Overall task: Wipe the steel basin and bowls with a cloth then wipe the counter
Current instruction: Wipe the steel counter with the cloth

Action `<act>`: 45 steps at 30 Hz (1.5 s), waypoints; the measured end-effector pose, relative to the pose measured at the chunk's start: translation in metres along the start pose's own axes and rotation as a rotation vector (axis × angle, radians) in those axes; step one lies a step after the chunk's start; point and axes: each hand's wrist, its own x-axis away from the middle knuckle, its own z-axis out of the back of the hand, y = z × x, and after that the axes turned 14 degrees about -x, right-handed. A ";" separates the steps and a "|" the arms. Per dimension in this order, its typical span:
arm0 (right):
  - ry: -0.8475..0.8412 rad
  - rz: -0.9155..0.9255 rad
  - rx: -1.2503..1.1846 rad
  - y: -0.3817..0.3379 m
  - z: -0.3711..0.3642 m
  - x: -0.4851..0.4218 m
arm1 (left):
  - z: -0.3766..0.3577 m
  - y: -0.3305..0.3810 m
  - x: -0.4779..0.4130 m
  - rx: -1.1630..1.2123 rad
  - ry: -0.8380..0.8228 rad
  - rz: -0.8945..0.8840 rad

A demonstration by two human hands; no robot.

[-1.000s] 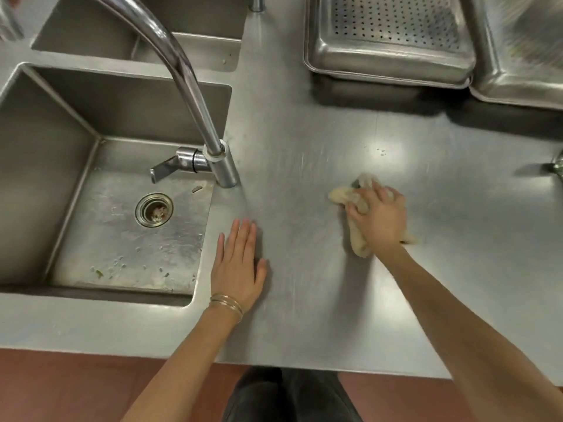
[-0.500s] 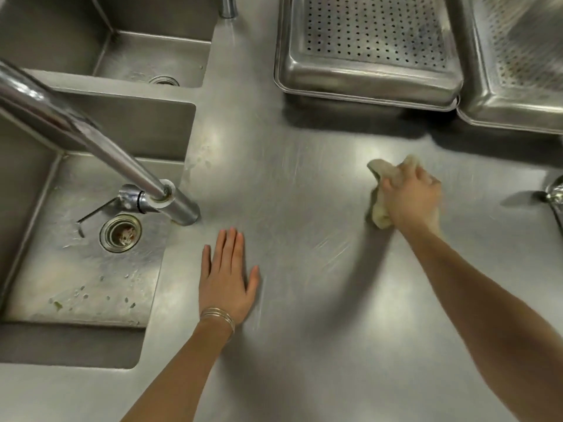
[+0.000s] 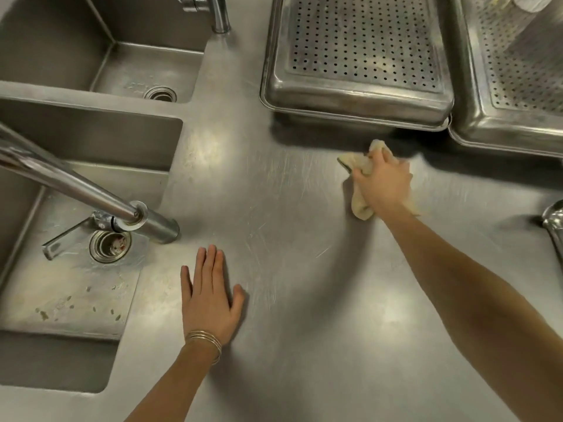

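My right hand (image 3: 384,184) grips a crumpled beige cloth (image 3: 361,208) and presses it on the steel counter (image 3: 304,300), just in front of an upturned perforated steel tray (image 3: 359,59). The cloth sticks out past the fingers at the top left and under the wrist. My left hand (image 3: 208,296) rests flat on the counter with straight fingers, beside the near sink basin (image 3: 70,287). That hand holds nothing.
A tap (image 3: 91,193) reaches over the near basin, whose floor carries food scraps around the drain (image 3: 110,245). A second basin (image 3: 131,65) lies behind it. Another perforated tray (image 3: 518,71) sits at the far right, and a steel object (image 3: 553,217) shows at the right edge.
My right hand has slid the cloth away from me and to the right, up to the tray's front edge. My left hand stayed flat in place. The view shifted right.
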 end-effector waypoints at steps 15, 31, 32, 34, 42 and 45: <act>-0.058 0.367 -0.022 -0.074 -0.034 0.001 | 0.000 0.000 -0.003 0.026 -0.015 0.005; -0.046 0.454 -0.170 -0.157 -0.072 0.077 | -0.004 -0.017 0.029 0.139 0.001 0.051; -0.073 0.408 -0.164 -0.175 -0.077 0.088 | -0.004 -0.018 0.029 0.171 0.015 0.054; -0.141 0.528 -0.178 -0.196 -0.083 0.109 | -0.002 -0.019 0.029 0.235 0.042 0.063; -0.206 1.092 -0.182 -0.058 -0.051 0.118 | -0.002 -0.022 0.027 0.237 0.076 0.055; -0.066 0.593 -0.129 -0.037 -0.028 0.076 | -0.002 -0.020 0.025 0.198 0.074 0.046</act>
